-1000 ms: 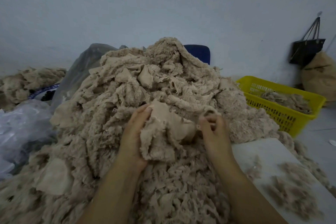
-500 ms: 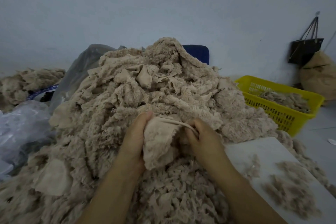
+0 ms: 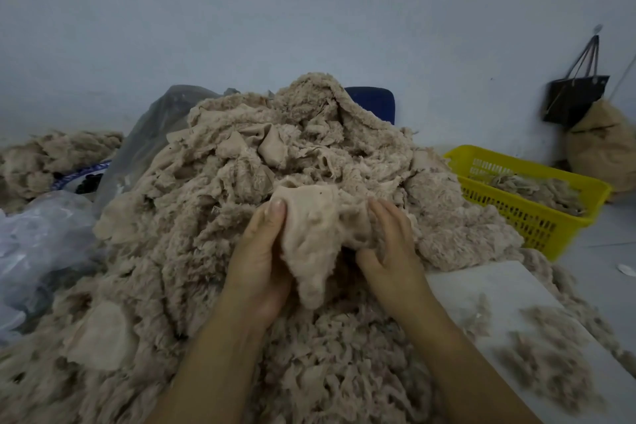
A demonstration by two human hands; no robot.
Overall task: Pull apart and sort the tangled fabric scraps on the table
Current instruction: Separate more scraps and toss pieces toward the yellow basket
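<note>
**Grip.** Both hands hold 1 beige scrap (image 3: 313, 227) against the front of the pile (image 3: 223, 182).
- The left hand (image 3: 261, 262) has its thumb pressed flat on the scrap's near face.
- The right hand (image 3: 392, 244) has its fingers curled over the scrap's right edge, with the thumb tucked below it.

**Risks.**
1. Just beyond the fingertips the scrap's upper edge merges with the heap. In my judgement a hard pull could drag neighbouring pieces along or bring the slope down onto the wrists.
2. The cloth looks frayed. Opposing tugs may tear it or shed more fluff onto the table (image 3: 499, 282), where loose fluff (image 3: 547, 365) already lies right of the right-hand fingers.
3. Every piece is 1 colour in dim light. Mis-sorting into the yellow basket (image 3: 523, 217), well right of the right-hand fingers, is likely.

**Not verifiable.**
- The left hand's other 4 fingers are behind the scrap.
- Whether the scrap is free of the pile cannot be told.
- The table beneath the heap is covered.
- The basket's contents are only partly visible.
</note>
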